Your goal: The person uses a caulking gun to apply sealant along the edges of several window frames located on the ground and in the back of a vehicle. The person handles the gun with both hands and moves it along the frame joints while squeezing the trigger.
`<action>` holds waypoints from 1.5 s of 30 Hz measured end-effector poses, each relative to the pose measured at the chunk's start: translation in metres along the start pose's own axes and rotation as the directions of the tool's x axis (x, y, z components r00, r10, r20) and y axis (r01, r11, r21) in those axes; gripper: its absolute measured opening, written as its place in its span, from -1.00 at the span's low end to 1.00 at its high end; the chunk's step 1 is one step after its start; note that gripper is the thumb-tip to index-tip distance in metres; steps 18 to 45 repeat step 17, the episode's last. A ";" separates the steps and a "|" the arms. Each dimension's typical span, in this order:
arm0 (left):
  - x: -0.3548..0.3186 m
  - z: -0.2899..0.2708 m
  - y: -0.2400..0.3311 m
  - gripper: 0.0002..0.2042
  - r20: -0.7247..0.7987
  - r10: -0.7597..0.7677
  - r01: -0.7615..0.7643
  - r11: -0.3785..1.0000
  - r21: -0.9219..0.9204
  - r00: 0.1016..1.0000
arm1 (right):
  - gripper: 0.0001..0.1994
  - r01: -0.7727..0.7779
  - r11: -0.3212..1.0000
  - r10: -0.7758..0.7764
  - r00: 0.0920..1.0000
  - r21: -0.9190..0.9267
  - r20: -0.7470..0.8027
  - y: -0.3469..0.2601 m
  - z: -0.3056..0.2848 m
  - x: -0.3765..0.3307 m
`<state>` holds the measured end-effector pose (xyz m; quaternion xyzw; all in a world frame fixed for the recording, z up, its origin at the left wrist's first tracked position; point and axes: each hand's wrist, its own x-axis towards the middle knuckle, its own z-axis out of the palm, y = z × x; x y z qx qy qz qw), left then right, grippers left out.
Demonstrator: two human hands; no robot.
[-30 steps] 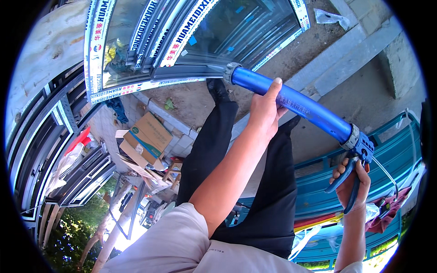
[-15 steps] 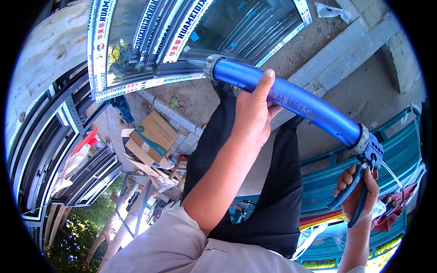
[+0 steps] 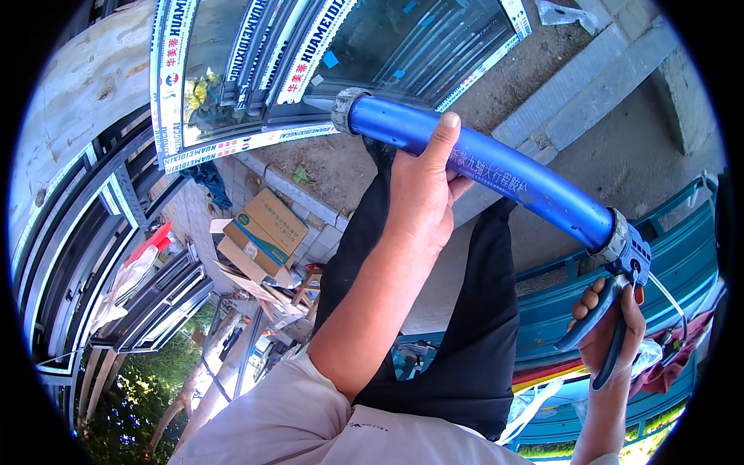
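Note:
A caulking gun (image 3: 496, 167) with a long blue barrel and grey end rings lies slantwise across my view, nozzle end at upper left and handle at lower right. My left hand (image 3: 426, 186) is wrapped round the barrel toward its front, thumb on top. Round the dark blue handle and trigger my right hand (image 3: 612, 325) is closed; some of its fingers are behind the grip. The front end overlaps a window frame (image 3: 263, 139) wrapped in printed white film; I cannot tell whether they touch.
A teal metal truck side (image 3: 651, 287) stands close on my right. An open cardboard box (image 3: 267, 232) rests on the paving at left, beyond my left arm. Dark window frames (image 3: 101, 225) lean at far left. A concrete kerb (image 3: 566, 93) crosses the upper right.
The caulking gun's front end and my left hand have shifted slightly left and up. My right hand keeps its hold on the handle.

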<state>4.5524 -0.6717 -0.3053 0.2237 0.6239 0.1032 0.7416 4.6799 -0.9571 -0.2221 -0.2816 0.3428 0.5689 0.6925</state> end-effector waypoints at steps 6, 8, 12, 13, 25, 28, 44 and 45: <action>0.008 0.001 -0.015 -0.38 -0.034 0.019 -0.018 1.000 0.018 0.999 | -0.45 0.015 0.999 -0.012 0.998 0.041 -0.068 0.006 -0.015 0.016; 0.011 0.001 -0.018 -0.43 -0.052 0.028 -0.026 0.999 0.023 0.998 | -0.51 -0.054 0.999 0.053 0.991 -0.004 -0.125 0.002 -0.030 0.020; 0.008 -0.006 -0.025 -0.51 -0.141 0.087 -0.080 0.995 0.054 0.986 | -0.57 -0.206 0.978 0.205 0.972 0.001 -0.116 -0.007 -0.069 0.028; 0.003 -0.009 -0.024 -0.50 -0.171 0.110 -0.100 0.993 0.065 0.979 | -0.56 -0.233 0.971 0.238 0.967 0.060 -0.087 -0.008 -0.075 0.029; -0.017 -0.036 -0.010 -0.40 -0.205 0.155 -0.137 0.985 0.101 0.966 | -0.55 -0.376 0.902 0.368 0.927 0.212 0.077 0.013 -0.095 0.029; -0.017 -0.036 -0.010 -0.40 -0.205 0.155 -0.137 0.985 0.101 0.966 | -0.55 -0.376 0.902 0.368 0.927 0.212 0.077 0.013 -0.095 0.029; -0.017 -0.036 -0.010 -0.40 -0.205 0.155 -0.137 0.985 0.101 0.966 | -0.55 -0.376 0.902 0.368 0.927 0.212 0.077 0.013 -0.095 0.029; -0.017 -0.036 -0.010 -0.40 -0.205 0.155 -0.137 0.985 0.101 0.966 | -0.55 -0.376 0.902 0.368 0.927 0.212 0.077 0.013 -0.095 0.029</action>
